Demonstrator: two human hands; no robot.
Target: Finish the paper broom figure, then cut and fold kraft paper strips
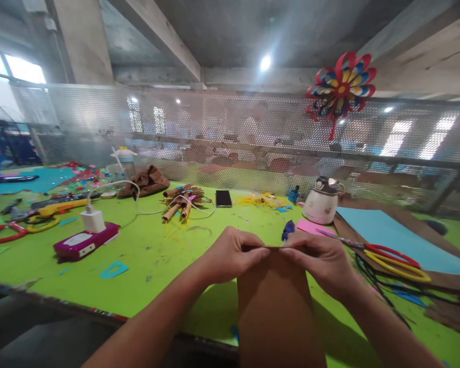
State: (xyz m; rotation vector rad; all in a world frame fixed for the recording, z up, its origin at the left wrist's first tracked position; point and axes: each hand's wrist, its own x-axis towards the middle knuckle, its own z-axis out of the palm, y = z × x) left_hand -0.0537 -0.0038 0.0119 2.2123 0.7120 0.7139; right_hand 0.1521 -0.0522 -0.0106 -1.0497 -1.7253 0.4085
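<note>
A long strip of brown paper hangs toward me over the front edge of the green table. Its top edge is pinched between thumb and fingers of my left hand, and my right hand grips the same edge just beside it. The two thumb tips nearly meet at the middle of that edge. Right behind my right hand lies a small dark blue crumpled piece. Scissors with red and yellow handles rest to the right of my right hand, their blades pointing left.
At right, blue sheets lie on brown paper near a white jug. A phone and a bundle of brown paper rolls lie farther back. A purple power strip with a charger sits at left. A perforated metal screen stands behind.
</note>
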